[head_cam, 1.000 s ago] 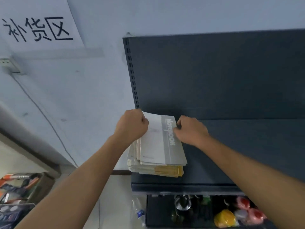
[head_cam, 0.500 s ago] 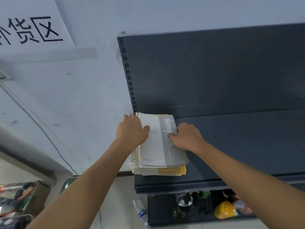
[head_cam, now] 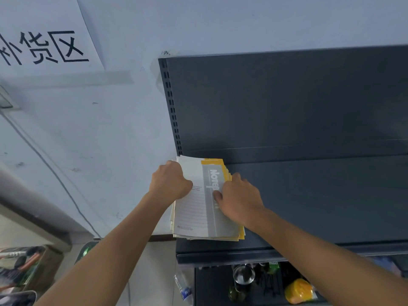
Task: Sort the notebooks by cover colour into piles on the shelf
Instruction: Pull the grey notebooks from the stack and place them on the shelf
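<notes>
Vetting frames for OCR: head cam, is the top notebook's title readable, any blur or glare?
Head view: dim bluish light, no glare; grey notebook fairly sharp, its title half hidden by the right hand; wide-angle bows the shelf edges.

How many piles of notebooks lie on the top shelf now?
1: one stack at the left end of the shelf, grey cover on top. The shelf's right end is out of view.

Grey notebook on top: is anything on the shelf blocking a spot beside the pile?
Nothing visible does. The left hand and right hand hold the grey notebook, and the shelf right of the pile shows nothing on it.
</notes>
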